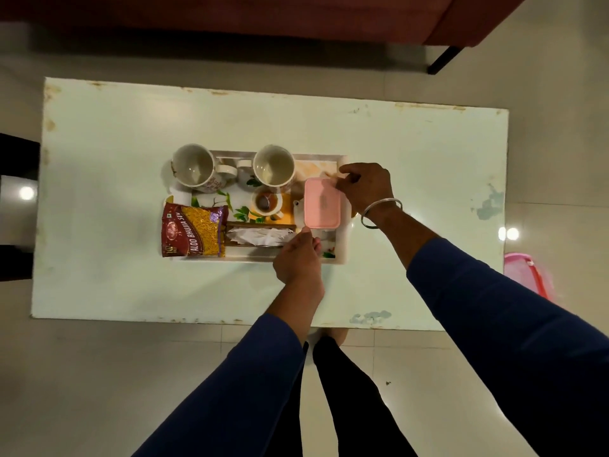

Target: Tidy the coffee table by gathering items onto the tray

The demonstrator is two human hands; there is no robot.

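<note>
- The right hand (364, 186) reaches in from the right with its wrist bent, a metal bangle (382, 212) around it, knuckles up and fingers curled down onto the far right corner of the pink box (322, 203); its grip is closed on that corner.
- The left hand (298, 258) comes straight up from the near edge, back of the hand upward, and its fingertips (305, 230) press the near edge of the pink box; this grip pinches the box from the opposite side.
- Both forearms wear dark blue sleeves (494, 311), the right one stretched long across the bench (412, 153).
- The pink box sits between the two grips, over the right end of the tray (342, 255), which lies mid-bench.
- Left of the left grip lie a holder of white tissues (257, 236) and, beyond it, a snack packet (194, 230) on the tray's left end.
- Beyond the grips, at the tray's far side, stand two empty mugs (194, 168); a small cup (266, 202) with brown liquid stands just left of the box.
</note>
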